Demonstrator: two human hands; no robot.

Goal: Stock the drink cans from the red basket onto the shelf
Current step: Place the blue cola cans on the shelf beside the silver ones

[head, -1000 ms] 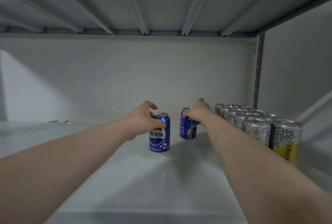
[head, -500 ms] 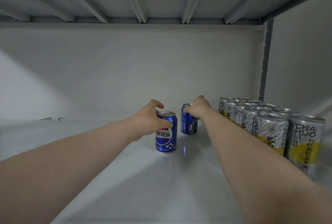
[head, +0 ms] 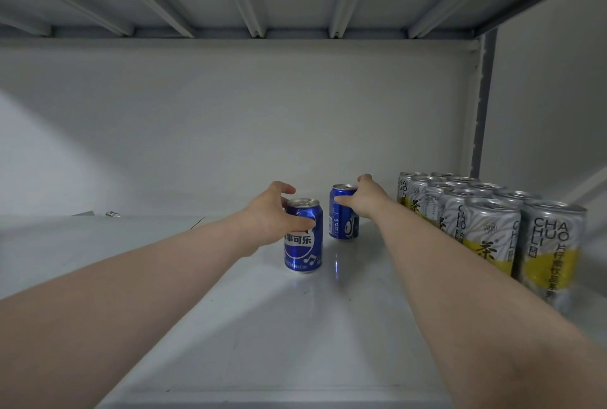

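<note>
on the shelf (head: 295, 336), left hand (head: 269, 216), right hand (head: 366, 200) grip 2 cans (head: 303, 246).

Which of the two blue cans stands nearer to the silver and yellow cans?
The rear blue can, held by the right hand; the front blue can, in the left hand, stands further left.

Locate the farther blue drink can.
Head view, centre: the farther blue can, gripped by the right hand, stands between the nearer blue can and the silver-yellow cans.
</note>
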